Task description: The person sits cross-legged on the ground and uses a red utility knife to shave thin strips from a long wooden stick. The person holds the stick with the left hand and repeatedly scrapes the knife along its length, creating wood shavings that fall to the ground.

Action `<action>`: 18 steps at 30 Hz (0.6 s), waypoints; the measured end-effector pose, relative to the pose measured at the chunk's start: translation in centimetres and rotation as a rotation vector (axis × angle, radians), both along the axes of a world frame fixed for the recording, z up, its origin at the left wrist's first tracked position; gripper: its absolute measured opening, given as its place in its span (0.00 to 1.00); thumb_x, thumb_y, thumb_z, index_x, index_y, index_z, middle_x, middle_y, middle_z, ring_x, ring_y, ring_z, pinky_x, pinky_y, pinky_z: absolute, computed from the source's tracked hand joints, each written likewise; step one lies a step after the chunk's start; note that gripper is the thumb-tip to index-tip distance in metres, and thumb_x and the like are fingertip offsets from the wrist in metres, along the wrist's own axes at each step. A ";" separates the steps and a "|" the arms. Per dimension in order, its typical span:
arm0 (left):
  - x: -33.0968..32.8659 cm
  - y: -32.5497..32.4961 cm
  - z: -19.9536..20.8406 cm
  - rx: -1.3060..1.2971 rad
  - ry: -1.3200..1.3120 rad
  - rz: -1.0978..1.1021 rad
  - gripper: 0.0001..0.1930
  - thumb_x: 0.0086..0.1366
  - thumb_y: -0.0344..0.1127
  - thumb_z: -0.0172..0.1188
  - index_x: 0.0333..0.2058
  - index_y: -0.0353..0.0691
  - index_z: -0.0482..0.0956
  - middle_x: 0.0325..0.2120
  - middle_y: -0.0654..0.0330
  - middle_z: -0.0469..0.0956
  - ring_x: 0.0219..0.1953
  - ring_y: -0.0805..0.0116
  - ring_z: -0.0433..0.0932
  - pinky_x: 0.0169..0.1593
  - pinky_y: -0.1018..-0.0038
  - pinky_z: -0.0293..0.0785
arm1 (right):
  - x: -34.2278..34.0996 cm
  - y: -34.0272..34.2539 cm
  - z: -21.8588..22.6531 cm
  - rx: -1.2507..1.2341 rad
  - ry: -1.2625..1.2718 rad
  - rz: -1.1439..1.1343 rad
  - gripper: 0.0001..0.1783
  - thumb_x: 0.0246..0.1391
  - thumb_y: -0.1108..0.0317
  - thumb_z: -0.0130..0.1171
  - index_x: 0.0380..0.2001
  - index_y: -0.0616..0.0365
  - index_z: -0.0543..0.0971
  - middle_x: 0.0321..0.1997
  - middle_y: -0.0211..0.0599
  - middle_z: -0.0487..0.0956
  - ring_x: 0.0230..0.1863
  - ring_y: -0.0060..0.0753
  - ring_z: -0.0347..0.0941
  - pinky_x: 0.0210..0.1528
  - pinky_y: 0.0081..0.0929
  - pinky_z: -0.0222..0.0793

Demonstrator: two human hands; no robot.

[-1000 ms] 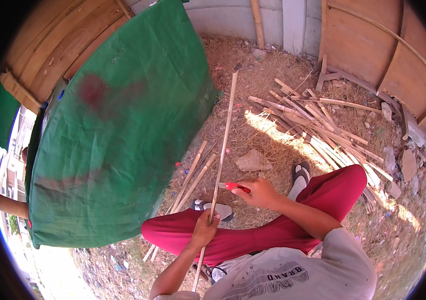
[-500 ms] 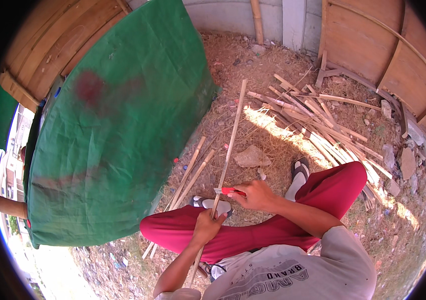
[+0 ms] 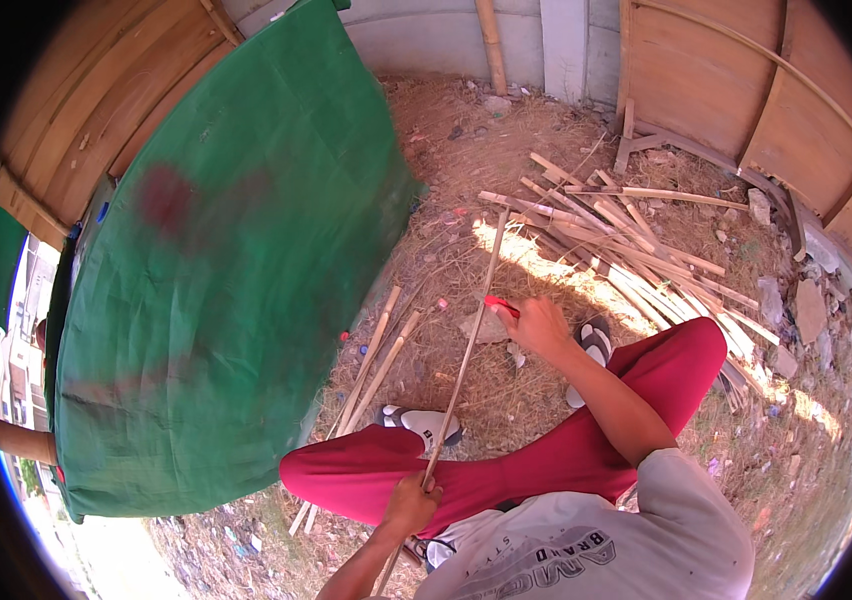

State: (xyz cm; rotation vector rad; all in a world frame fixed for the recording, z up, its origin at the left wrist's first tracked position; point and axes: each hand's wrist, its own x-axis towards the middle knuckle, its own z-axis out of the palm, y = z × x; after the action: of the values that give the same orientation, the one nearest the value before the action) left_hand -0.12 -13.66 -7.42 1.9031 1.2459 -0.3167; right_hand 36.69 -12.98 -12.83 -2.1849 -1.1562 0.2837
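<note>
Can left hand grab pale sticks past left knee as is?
Probably not: the left hand is closed on a long strip, and the left leg lies between hand and pale sticks.

- Ground [image 3: 436, 130]: brown earth, dry straw and litter strewn over it.
- Far edge: grey wall [image 3: 421, 45], with a white post [image 3: 564, 50] and a bamboo pole [image 3: 492, 45] standing at it.
- Far right corner: brown wood panels [image 3: 706, 75], framed with battens.
- Right edge: stone rubble [image 3: 811, 312] below the panels.
- Left edge: large green sheet [image 3: 236, 330], creased, dark reddish blotch on its upper part; timber boards [image 3: 111, 85] behind.
- Light: mostly shade; sunlit strip [image 3: 506, 247] slants across the right half; glare at near left corner.
</note>
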 end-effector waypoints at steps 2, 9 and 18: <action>-2.6 -0.9 0.4 0.004 0.039 -0.039 0.10 0.61 0.36 0.63 0.32 0.33 0.76 0.26 0.40 0.79 0.34 0.37 0.81 0.40 0.52 0.75 | 2.8 0.5 -2.0 -0.094 -0.011 -0.069 0.22 0.61 0.44 0.61 0.40 0.50 0.89 0.21 0.50 0.81 0.26 0.56 0.81 0.32 0.47 0.77; -9.0 -3.8 5.0 0.001 0.045 -0.041 0.11 0.60 0.36 0.64 0.34 0.34 0.77 0.26 0.42 0.80 0.32 0.39 0.81 0.36 0.53 0.76 | 5.4 0.4 -3.4 -0.107 0.074 -0.172 0.23 0.63 0.41 0.59 0.42 0.48 0.89 0.25 0.51 0.83 0.30 0.54 0.82 0.39 0.47 0.78; -14.4 -4.8 4.4 0.118 0.020 -0.143 0.09 0.69 0.33 0.55 0.40 0.35 0.82 0.31 0.41 0.82 0.36 0.38 0.81 0.39 0.50 0.76 | 9.4 -0.4 -6.2 -0.167 0.105 -0.396 0.27 0.63 0.42 0.57 0.36 0.56 0.88 0.32 0.56 0.84 0.37 0.59 0.83 0.43 0.50 0.77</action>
State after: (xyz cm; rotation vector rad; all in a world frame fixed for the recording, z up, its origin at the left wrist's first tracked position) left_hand -14.50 -18.42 -3.06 2.1003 1.1669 -0.3440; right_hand 46.11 -13.37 -19.03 -2.4531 -0.6420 0.3269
